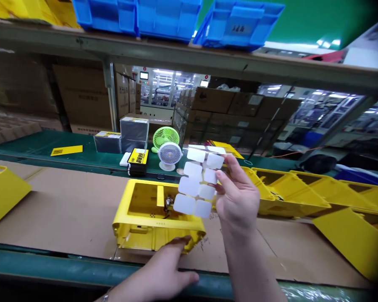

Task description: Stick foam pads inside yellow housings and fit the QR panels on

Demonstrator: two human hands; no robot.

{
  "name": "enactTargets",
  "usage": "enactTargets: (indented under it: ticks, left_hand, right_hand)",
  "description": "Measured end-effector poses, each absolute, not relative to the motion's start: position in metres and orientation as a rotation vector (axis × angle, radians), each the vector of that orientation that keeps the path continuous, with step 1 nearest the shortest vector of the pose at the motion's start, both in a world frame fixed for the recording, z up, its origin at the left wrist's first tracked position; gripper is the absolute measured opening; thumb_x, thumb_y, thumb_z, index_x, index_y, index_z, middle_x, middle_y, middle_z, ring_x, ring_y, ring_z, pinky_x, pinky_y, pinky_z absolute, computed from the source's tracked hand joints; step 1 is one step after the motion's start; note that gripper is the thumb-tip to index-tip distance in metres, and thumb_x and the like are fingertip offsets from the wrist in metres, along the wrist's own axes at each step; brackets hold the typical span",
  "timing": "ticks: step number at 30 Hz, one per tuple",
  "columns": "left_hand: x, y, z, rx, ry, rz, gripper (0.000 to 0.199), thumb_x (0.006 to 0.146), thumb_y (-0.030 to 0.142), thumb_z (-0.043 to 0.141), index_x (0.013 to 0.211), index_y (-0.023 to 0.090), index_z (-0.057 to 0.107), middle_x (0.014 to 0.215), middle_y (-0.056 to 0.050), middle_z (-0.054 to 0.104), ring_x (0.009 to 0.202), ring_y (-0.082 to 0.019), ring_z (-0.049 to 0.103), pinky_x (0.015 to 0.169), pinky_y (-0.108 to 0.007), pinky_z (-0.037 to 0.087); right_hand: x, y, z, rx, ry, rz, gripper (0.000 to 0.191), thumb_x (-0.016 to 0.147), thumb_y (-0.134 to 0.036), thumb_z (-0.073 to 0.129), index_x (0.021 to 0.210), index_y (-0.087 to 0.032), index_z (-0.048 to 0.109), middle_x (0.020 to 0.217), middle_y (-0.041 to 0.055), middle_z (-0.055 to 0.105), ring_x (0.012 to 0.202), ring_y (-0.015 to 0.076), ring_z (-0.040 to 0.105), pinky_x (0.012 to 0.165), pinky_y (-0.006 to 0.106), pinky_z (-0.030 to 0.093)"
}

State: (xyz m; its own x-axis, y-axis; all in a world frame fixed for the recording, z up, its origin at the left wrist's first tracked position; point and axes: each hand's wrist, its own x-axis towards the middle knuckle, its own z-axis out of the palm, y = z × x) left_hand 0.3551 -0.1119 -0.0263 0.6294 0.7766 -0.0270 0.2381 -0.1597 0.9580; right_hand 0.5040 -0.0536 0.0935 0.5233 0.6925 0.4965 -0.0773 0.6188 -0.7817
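My right hand (236,195) is raised in the middle, thumb and fingers pinching the right edge of a sheet of white stickers (190,186). The stickers are rounded squares in two columns on a clear backing. Behind and below the sheet, a yellow plastic housing (135,224) lies on the cardboard, with a large opening on top and another in front. Some small metal parts and wires show inside it. My left hand (166,268) is at the housing's front right, fingers stretched over its lower front edge and thumb apart; whether they press on it is hard to tell.
More yellow housings (290,203) line the right side, and one yellow piece (6,195) is at far left. A green fan (165,136), a white fan (169,156) and boxes (134,134) stand behind. Blue bins (239,25) sit on the overhead shelf (176,54).
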Motion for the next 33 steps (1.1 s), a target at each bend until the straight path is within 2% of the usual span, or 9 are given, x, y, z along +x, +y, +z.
enactTargets:
  ticks: [5,9,13,16,19,21,24,28,33]
  left_hand:
    - [0.311,-0.112,0.025,1.408,0.682,0.617,0.083,0.053,0.04,0.081,0.127,0.024,0.048,0.13,-0.009,0.051,0.12,-0.028,0.046,0.105,-0.042,0.032]
    - [0.291,-0.107,0.041,1.216,0.625,0.793,0.049,0.078,0.046,0.06,0.119,0.02,0.055,0.116,-0.01,0.061,0.102,-0.022,0.058,0.093,-0.037,0.044]
    - [0.284,-0.106,0.044,1.189,0.843,0.992,0.03,0.082,0.039,0.057,0.102,0.017,0.064,0.097,-0.007,0.068,0.082,-0.016,0.063,0.076,-0.027,0.051]
    - [0.279,-0.105,0.043,1.177,0.931,1.086,0.026,0.08,0.036,0.061,0.095,0.015,0.066,0.086,-0.005,0.068,0.073,-0.013,0.061,0.066,-0.021,0.051]
    - [0.278,-0.103,0.041,1.153,0.974,1.158,0.027,0.078,0.035,0.063,0.094,0.014,0.066,0.083,-0.005,0.068,0.069,-0.013,0.061,0.064,-0.021,0.052]
    - [0.279,-0.103,0.04,1.135,0.966,1.182,0.026,0.078,0.035,0.064,0.092,0.014,0.066,0.082,-0.005,0.068,0.067,-0.013,0.062,0.063,-0.023,0.053]
    - [0.281,-0.102,0.038,1.1,0.913,1.206,0.023,0.077,0.033,0.064,0.091,0.014,0.066,0.081,-0.005,0.067,0.065,-0.012,0.061,0.063,-0.024,0.053]
    - [0.283,-0.101,0.036,1.047,0.848,1.197,0.02,0.077,0.031,0.064,0.086,0.013,0.066,0.078,-0.004,0.067,0.062,-0.011,0.06,0.059,-0.022,0.052]
    - [0.284,-0.103,0.038,1.089,0.947,1.214,0.022,0.076,0.032,0.066,0.087,0.014,0.067,0.076,-0.004,0.067,0.065,-0.013,0.062,0.063,-0.024,0.054]
  right_hand:
    - [0.498,-0.06,0.081,-0.902,-0.988,0.765,0.051,0.071,-0.025,0.07,0.119,-0.024,0.056,0.106,0.006,0.065,0.077,0.0162,0.062,0.055,0.026,0.055]
    - [0.488,-0.062,0.066,-0.959,-1.024,1.039,0.056,0.068,-0.029,0.073,0.121,-0.024,0.055,0.108,0.0062,0.065,0.073,0.0163,0.062,0.052,0.026,0.054]
    - [0.477,-0.064,0.06,-1.02,-1.144,1.132,0.058,0.073,-0.031,0.068,0.127,-0.02,0.05,0.105,0.0084,0.065,0.079,0.0187,0.062,0.066,0.033,0.055]
    - [0.471,-0.071,0.062,-1.116,-1.358,0.858,0.055,0.078,-0.031,0.062,0.13,-0.021,0.046,0.126,0.01,0.052,0.101,0.0232,0.057,0.082,0.04,0.052]
    - [0.464,-0.087,0.064,-1.26,-1.56,0.289,0.062,0.079,-0.034,0.061,0.135,-0.026,0.037,0.141,0.0068,0.033,0.125,0.0274,0.036,0.1,0.048,0.039]
    - [0.458,-0.1,0.062,-1.306,-1.668,0.05,0.07,0.077,-0.037,0.063,0.138,-0.026,0.03,0.144,0.0062,0.027,0.13,0.0295,0.027,0.105,0.053,0.029]
    - [0.451,-0.114,0.055,-1.314,-1.781,0.016,0.078,0.075,-0.039,0.065,0.14,-0.026,0.024,0.146,0.0073,0.021,0.131,0.0324,0.023,0.106,0.056,0.027]
    - [0.455,-0.111,0.048,-1.319,-1.682,0.049,0.068,0.08,-0.033,0.059,0.139,-0.024,0.026,0.141,0.0086,0.03,0.128,0.0297,0.03,0.104,0.054,0.03]
    - [0.467,-0.105,0.053,-1.248,-1.486,-0.205,0.051,0.08,-0.02,0.058,0.129,-0.021,0.042,0.123,0.01,0.048,0.115,0.0272,0.044,0.097,0.05,0.037]
